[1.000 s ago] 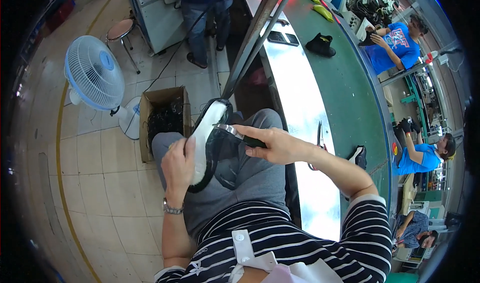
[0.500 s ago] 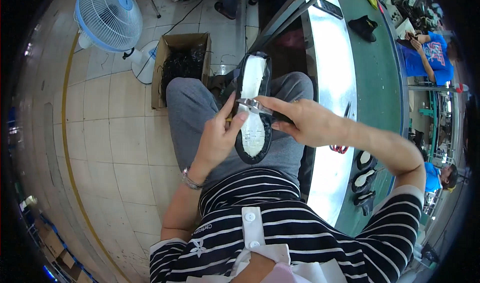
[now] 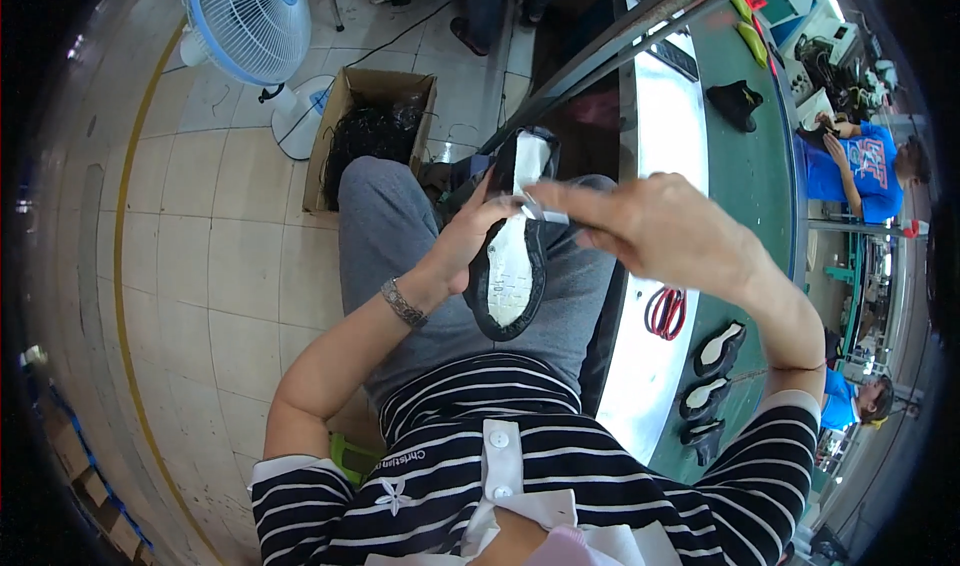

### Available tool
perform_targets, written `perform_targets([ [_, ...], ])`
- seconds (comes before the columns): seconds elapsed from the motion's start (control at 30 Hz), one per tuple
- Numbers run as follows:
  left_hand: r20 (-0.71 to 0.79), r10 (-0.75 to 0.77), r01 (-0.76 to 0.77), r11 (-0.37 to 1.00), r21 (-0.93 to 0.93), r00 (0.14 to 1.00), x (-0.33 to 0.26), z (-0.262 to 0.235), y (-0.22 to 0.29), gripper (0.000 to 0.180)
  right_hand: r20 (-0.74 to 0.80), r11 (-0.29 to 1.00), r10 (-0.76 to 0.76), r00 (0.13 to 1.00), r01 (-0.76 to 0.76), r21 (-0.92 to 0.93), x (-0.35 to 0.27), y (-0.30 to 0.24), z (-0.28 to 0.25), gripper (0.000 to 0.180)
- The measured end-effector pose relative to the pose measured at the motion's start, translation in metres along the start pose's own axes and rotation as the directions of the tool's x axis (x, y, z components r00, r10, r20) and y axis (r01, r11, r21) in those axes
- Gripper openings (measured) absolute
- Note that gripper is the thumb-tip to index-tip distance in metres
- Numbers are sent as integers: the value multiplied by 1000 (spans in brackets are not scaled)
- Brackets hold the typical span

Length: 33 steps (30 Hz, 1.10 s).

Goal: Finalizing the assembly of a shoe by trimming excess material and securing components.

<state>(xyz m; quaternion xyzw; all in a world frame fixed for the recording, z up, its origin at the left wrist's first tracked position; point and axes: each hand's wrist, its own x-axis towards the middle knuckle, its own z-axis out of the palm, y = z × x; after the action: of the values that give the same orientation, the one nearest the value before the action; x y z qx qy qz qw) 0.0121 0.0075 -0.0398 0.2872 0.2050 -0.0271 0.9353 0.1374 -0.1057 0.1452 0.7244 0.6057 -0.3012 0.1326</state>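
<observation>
Shoe upper (image 3: pixel 512 261) — black, with a white insole side turned up — sits at the centre of the frame, held over the person's grey-trousered lap. Left hand (image 3: pixel 470 238) is closed around its left edge, fingers wrapped onto the black rim, a metal bracelet (image 3: pixel 403 302) on the wrist below. Right hand (image 3: pixel 655 228) comes in from the right, its fingers pinched shut on a small pale strip (image 3: pixel 530 206) that touches the upper part of the white insole; what the strip is cannot be told. Toward the upper left of the frame stands a white floor fan (image 3: pixel 245 16), and just right of it a cardboard box (image 3: pixel 368 126) filled with dark material. On the green work table (image 3: pixel 750 166) at right lie red-handled scissors (image 3: pixel 665 311) and, lower down, three more shoe uppers (image 3: pixel 710 386) in a row — well apart from the hands.
</observation>
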Motion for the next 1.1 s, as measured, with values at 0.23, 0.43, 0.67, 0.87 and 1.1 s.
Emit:
perform_targets([
  [0.23, 112, -34, 36, 999, -15, 993, 5, 6, 5, 60, -239, 985, 27, 971, -67, -157, 35, 51, 32, 56],
  [0.43, 143, -103, 97, 994, 52, 984, 0, 5, 16, 72, -462, 994, 9, 887, 44, 104, 31, 43, 59, 58],
  [0.67, 133, -153, 139, 984, 108, 979, -3, 0, 20, 77, -364, 999, -33, 931, 19, -40, 25, 30, 45, 58],
  [0.87, 179, -154, 140, 986, 88, 972, -1, -3, 20, 77, -242, 998, -14, 970, -3, -68, 24, 25, 48, 60],
  [1.1, 273, -57, 107, 979, -175, 960, -23, -18, -9, 67, -335, 988, -22, 942, 73, 140, 17, 11, 59, 57],
])
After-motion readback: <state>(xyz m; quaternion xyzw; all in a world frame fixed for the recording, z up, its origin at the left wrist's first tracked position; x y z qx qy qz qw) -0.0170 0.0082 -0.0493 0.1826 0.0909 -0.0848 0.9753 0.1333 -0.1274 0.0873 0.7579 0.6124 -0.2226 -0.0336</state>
